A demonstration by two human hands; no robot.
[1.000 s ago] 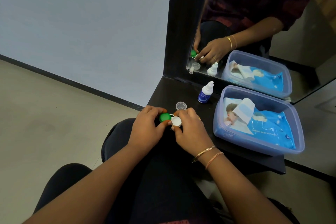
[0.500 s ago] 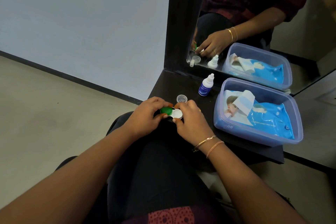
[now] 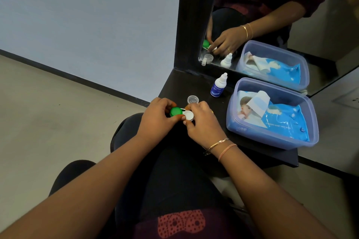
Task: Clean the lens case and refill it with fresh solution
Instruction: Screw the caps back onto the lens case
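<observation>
The lens case (image 3: 182, 114) has a green cap on its left well and a white cap on its right well. I hold it above my lap, at the near edge of the black shelf (image 3: 194, 87). My left hand (image 3: 158, 117) grips the green side. My right hand (image 3: 202, 120) pinches the white cap. A small white solution bottle (image 3: 218, 86) with a blue label stands upright on the shelf behind my hands. A clear round cap (image 3: 193, 100) lies on the shelf just beyond my right fingers.
A translucent blue tub (image 3: 310, 114) holding a blue pack of baby wipes sits at the right of the shelf. A black-framed mirror (image 3: 194, 15) rises at the shelf's back. Beige floor lies to the left.
The view has shifted a little. Both hands stay on the lens case in nearly the same spot, with only small finger movement on the caps.
</observation>
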